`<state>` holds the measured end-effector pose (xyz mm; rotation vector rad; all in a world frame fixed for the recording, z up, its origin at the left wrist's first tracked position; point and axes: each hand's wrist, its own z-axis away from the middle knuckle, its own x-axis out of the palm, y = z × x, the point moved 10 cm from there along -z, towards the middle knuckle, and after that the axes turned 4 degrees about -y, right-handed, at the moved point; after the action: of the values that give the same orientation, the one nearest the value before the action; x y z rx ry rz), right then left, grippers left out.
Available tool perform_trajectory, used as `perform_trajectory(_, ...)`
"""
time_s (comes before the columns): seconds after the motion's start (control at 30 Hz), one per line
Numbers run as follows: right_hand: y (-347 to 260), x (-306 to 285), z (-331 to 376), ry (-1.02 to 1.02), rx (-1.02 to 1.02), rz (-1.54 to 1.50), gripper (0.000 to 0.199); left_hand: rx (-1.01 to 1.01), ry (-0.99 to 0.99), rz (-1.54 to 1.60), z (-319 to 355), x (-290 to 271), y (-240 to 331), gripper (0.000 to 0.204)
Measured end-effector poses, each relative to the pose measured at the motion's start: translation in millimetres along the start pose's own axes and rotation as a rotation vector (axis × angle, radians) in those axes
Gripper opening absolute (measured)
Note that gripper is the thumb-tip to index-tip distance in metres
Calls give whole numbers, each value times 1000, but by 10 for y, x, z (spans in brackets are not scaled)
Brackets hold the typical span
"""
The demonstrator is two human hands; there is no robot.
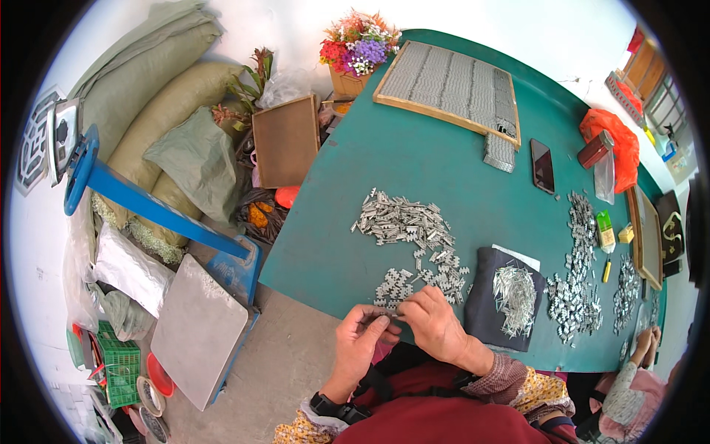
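My left hand [356, 345] and my right hand [436, 323] meet at the near edge of the green table [325, 237], fingertips almost touching. Between thumb and fingers, my left hand pinches a small grey metal piece [393, 315]. The right fingers close at its other end; whether they grip a separate part is too small to tell. Just beyond the hands lies a loose pile of notched grey metal pieces [405, 220], trailing down towards them. To the right of my right hand, thin silvery pins [515, 294] are heaped on a folded dark cloth [484, 270].
A wood-framed tray [444, 81] of packed metal strips lies at the back, near a phone [543, 166]. More metal pieces [575, 285] spread at right, by a co-worker's hands [646, 345]. A blue platform scale [200, 329] and sacks [181, 103] stand left.
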<state>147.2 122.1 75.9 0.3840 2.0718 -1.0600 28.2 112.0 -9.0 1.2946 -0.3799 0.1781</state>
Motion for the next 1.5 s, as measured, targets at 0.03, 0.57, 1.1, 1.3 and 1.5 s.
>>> perform_trajectory(0.03, -8, -27, 11, 0, 1, 0, 25, -8, 7, 34, -11, 7, 0, 9)
perform_trajectory(0.57, 415, -8, 176, 87, 395, -307, 15, 67, -11, -46, -97, 83, -44, 7)
perform_trajectory(1.1, 143, 78, 211, -136, 94, 189, 13, 5, 25, -70, 98, -115, -46, 7)
perform_trajectory(1.3, 253, -8, 275, -43, 196, -16, 15, -91, -35, -61, 93, 29, -177, 9)
perform_trajectory(1.5, 292, -170, 291, 37, 329, -269, 17, -44, -121, -38, -16, 342, -84, 11)
